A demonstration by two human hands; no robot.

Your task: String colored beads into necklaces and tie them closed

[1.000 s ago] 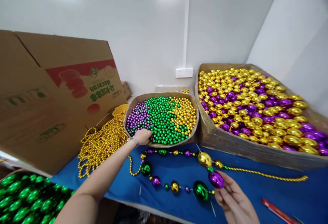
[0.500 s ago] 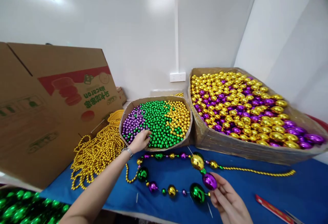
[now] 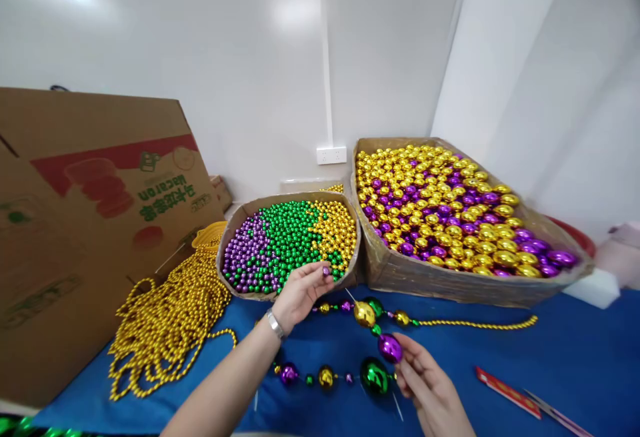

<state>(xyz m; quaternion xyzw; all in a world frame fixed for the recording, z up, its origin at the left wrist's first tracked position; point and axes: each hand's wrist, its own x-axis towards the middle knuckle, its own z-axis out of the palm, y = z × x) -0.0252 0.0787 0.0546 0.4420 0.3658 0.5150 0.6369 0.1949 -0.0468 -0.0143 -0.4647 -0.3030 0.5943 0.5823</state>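
My left hand (image 3: 300,290) is raised at the front rim of a small cardboard tray (image 3: 240,214) filled with small purple, green and gold beads. Its fingertips pinch a small purple bead (image 3: 326,270). My right hand (image 3: 430,387) rests low on the blue cloth, with its fingers closed on the end of a bead strand (image 3: 365,314) beside a large purple bead (image 3: 390,348) and a large green bead (image 3: 375,375). The strand loops over the cloth with gold, green and purple beads and trails right as a thin gold chain (image 3: 475,324).
A big cardboard box (image 3: 450,287) of large gold and purple beads stands at the right. A heap of gold bead chains (image 3: 165,317) lies left, in front of a tilted printed carton (image 3: 90,224). A red strip (image 3: 505,392) lies on the blue cloth (image 3: 575,357).
My left hand came out of the small-bead tray, now lifted toward me with a purple bead pinched. The view swung right; my right hand kept its hold on the strand.
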